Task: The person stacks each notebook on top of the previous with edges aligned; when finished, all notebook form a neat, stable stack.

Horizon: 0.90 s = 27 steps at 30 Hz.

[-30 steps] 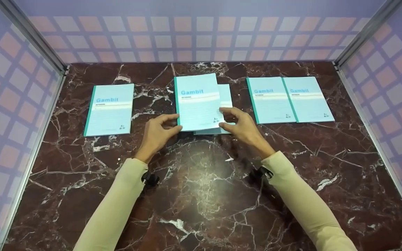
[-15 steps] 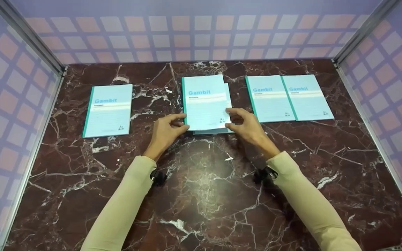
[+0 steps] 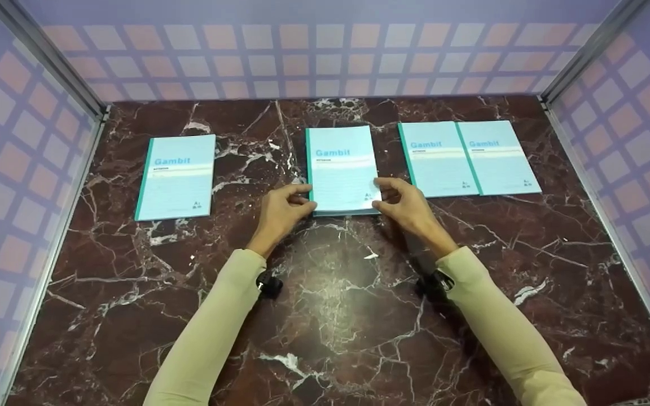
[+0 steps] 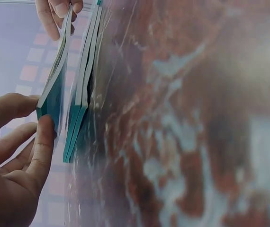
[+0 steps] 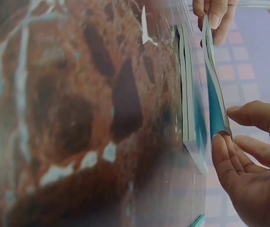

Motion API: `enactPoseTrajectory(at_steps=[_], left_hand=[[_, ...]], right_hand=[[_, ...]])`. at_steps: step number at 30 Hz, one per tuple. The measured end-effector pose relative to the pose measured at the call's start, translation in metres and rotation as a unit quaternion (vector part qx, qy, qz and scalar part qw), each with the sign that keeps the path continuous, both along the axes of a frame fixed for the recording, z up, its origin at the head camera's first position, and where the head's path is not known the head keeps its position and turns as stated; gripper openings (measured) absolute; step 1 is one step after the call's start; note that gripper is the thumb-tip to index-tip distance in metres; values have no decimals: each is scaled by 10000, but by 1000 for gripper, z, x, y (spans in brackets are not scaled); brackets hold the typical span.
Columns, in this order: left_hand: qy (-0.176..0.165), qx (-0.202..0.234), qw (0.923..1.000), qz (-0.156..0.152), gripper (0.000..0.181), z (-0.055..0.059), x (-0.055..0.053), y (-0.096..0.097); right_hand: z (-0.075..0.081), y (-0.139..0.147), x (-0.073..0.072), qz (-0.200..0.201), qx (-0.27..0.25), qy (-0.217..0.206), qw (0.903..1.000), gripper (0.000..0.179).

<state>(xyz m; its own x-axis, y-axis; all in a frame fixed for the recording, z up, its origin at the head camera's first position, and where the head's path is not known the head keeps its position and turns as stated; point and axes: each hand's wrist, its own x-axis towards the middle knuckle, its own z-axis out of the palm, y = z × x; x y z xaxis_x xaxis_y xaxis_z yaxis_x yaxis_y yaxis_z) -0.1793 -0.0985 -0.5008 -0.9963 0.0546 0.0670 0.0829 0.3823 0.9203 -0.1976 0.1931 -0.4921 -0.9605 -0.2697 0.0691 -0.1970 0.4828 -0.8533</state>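
Both hands pinch one pale blue "Gambit" notebook (image 3: pixel 343 169) by its lower side edges, in the middle of the head view. My left hand (image 3: pixel 285 211) has the green spine side between thumb and fingers; my right hand (image 3: pixel 407 203) has the opposite edge. Two stacked notebooks (image 4: pixel 80 94) lie flat under it on the table, and the wrist views show a narrow gap between them and the held notebook (image 5: pixel 214 90). From above, the held notebook covers nearly all of that stack, leaving a thin strip at the bottom edge.
On the left of the dark marbled table (image 3: pixel 325 316) lies another notebook (image 3: pixel 177 177). Right of the hands, two notebooks lie side by side, one (image 3: pixel 438 160) meeting the spine of the other (image 3: pixel 499 158). Checkered partition walls (image 3: pixel 313 56) enclose the back and sides.
Both hands have carried the held notebook to the right and slightly toward the body. It now lines up over the stack, which earlier stuck out at its right side.
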Motion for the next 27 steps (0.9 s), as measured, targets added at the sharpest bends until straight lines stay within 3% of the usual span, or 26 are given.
enactPoseTrajectory(at_steps=[12, 21, 27], left_hand=[[-8, -321, 9993, 187, 36, -6, -2, 12], [166, -492, 9983, 248, 33, -7, -1, 13], [213, -623, 9977, 132, 34, -8, 0, 12]], right_hand=[[-6, 5, 1, -142, 170, -41, 9997, 49], [-5, 2, 2, -146, 463, 58, 9988, 44], [-8, 2, 2, -102, 659, 83, 9977, 44]])
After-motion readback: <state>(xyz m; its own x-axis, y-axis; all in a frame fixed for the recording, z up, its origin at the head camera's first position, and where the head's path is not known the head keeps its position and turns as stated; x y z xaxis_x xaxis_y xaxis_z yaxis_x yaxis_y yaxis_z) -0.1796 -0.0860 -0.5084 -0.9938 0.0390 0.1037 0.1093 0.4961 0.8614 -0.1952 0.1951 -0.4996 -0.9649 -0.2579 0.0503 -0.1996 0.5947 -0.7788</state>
